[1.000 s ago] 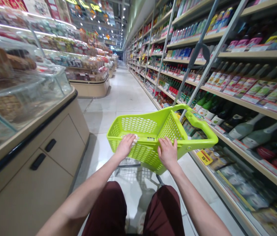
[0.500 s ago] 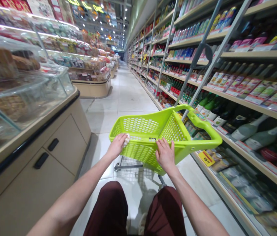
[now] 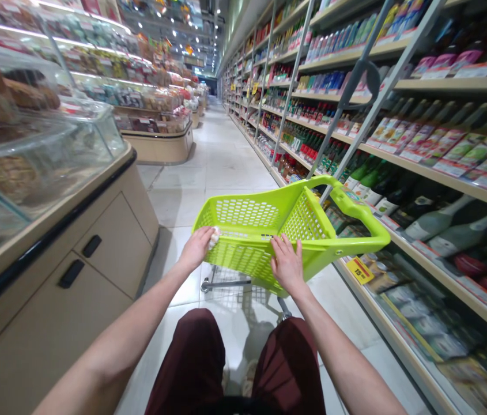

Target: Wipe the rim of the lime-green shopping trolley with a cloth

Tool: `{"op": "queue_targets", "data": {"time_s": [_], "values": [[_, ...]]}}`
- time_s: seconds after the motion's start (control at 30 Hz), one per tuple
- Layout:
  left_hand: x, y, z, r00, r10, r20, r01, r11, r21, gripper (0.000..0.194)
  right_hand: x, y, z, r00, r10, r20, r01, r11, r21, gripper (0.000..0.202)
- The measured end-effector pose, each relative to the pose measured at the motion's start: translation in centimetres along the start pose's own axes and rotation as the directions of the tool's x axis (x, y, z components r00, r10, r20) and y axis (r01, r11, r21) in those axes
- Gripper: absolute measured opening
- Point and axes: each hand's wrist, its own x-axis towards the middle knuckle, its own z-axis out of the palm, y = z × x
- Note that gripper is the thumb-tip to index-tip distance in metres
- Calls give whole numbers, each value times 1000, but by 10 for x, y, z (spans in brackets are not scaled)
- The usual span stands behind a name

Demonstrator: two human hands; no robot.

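A green plastic shopping cart (image 3: 243, 262) with perforated walls stands sideways in front of my knees, its handle pointing right. Nothing shows inside its basket. My left hand (image 3: 197, 248) holds a crumpled white cloth (image 3: 214, 237) against the near rim, close to the left corner. Resting on the same rim farther right is my right hand (image 3: 287, 262), its fingers spread over the edge and nothing held in it. Beneath the basket part of the metal frame and a wheel (image 3: 205, 285) are visible.
At left stands a beige cabinet (image 3: 109, 248) with a glass-topped food display. Shelves of bottles and cans (image 3: 450, 173) line the right side, with a grey upright pole before them. A yellow price tag (image 3: 359, 270) hangs low on the right. A tiled aisle (image 3: 221, 155) runs ahead.
My left hand and the white cloth have slid left along the near rim towards the cart's corner. My right hand stays on the rim. The view has shifted slightly.
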Motion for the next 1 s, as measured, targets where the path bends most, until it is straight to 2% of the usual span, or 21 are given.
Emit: {"op": "queue_targets", "data": {"time_s": [0.1, 0.23, 0.4, 0.5, 0.67, 0.77, 0.9, 1.0], "values": [[-2, 1, 0, 999, -42, -11, 42, 999, 12, 33, 1, 2, 2, 1000, -14, -5, 14, 1000, -3, 48], [0, 17, 5, 998, -53, -23, 53, 998, 29, 32, 3, 13, 3, 999, -35, -6, 35, 999, -6, 47], [-4, 36, 7, 1000, -2, 11, 2, 999, 38, 35, 7, 14, 8, 992, 115, -41, -116, 993, -15, 46], [-9, 43, 3, 996, 71, 51, -72, 997, 11, 37, 7, 3, 13, 991, 136, -6, -136, 991, 8, 46], [-18, 38, -6, 987, 127, 97, -123, 991, -46, 34, 4, -2, 17, 987, 153, 53, -155, 987, 41, 46], [-20, 40, -4, 987, 131, 92, -124, 990, -70, 33, 3, -1, 16, 981, 184, 68, -187, 981, 46, 47], [-17, 63, 4, 994, 73, 79, -68, 996, -60, 31, 3, -10, 20, 981, 153, 117, -164, 982, 92, 47], [-15, 82, 6, 991, 77, 110, -71, 996, -62, 32, 1, -14, 25, 981, 144, 128, -158, 981, 113, 49]]}}
